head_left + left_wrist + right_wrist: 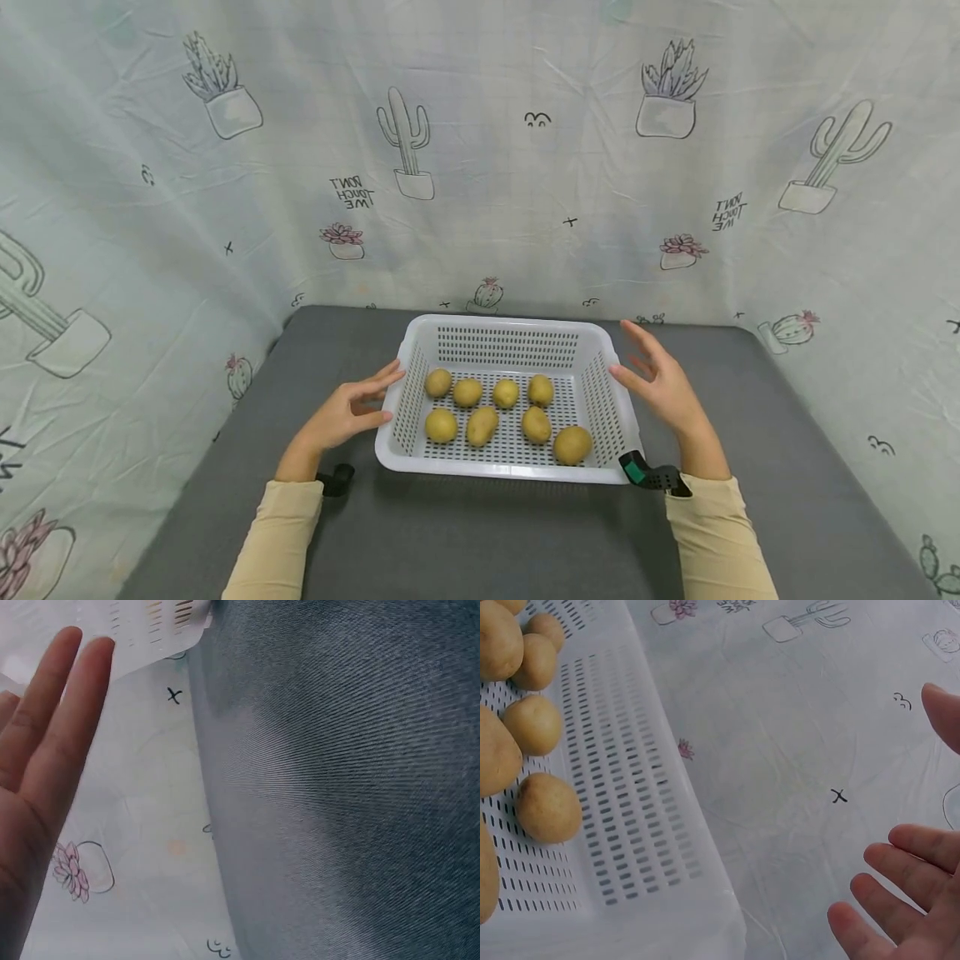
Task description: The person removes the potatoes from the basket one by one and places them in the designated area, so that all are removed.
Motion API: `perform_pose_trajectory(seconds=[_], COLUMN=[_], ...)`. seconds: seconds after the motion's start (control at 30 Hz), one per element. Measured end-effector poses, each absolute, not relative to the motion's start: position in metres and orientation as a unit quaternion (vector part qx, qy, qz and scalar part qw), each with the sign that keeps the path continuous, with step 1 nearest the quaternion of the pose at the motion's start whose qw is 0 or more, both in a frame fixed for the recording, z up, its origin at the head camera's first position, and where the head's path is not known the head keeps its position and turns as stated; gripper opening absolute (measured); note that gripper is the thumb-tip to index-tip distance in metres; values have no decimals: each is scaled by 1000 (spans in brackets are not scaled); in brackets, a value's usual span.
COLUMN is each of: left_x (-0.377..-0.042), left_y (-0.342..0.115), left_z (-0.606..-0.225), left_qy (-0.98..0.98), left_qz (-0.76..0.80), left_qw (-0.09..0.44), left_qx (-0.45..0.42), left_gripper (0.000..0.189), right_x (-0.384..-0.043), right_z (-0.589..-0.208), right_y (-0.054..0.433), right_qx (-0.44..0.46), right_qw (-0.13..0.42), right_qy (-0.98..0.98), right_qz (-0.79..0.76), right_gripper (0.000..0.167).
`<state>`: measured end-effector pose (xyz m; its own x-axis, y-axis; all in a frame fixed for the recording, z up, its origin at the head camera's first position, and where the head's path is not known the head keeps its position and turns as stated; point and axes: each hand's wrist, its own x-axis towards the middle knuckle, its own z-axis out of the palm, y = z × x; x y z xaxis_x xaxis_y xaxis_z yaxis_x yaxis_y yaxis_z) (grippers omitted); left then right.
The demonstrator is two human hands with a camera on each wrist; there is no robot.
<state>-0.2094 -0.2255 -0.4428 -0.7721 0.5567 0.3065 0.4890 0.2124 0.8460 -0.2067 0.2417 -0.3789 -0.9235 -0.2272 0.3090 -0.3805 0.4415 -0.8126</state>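
Observation:
A white plastic basket with slotted walls rests on the grey tabletop, holding several yellowish potatoes spread in two loose rows. At the basket's left end is my left hand, thumb and fingers spread, fingertips right at the rim. In the left wrist view two extended fingers overlap the basket wall. My right hand is beside the right end, palm toward the basket, thumb tip close to the rim. The right wrist view shows its straight fingers apart from the basket side, holding nothing.
A grey tabletop extends around the basket. Behind it and at both sides hangs a pale curtain printed with cacti and succulents. A black strap on my right wrist overlaps the basket's near right corner; another strap is on my left wrist.

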Motion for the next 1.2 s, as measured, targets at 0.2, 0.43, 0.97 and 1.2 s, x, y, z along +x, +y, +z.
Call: perform_pose_trajectory(seconds=[0.2, 0.43, 0.97, 1.2], left_x=[-209, -210, -208, -205], left_y=[-225, -225, -221, -221], left_z=[-448, -457, -467, -469], left_qy=[764, 743, 699, 674], left_qz=[555, 578, 632, 662], left_qw=[46, 54, 55, 68], left_qx=[327, 333, 332, 321], left_gripper=[53, 53, 55, 56], right_x=[-211, -211, -220, -229], right_z=[-382, -386, -381, -379], right_y=[242, 241, 230, 224], right_qx=[185, 184, 205, 213], right_qw=[67, 61, 45, 47], right_qy=[-827, -817, -796, -795], right_qz=[527, 544, 568, 566], right_gripper=[67, 67, 62, 63])
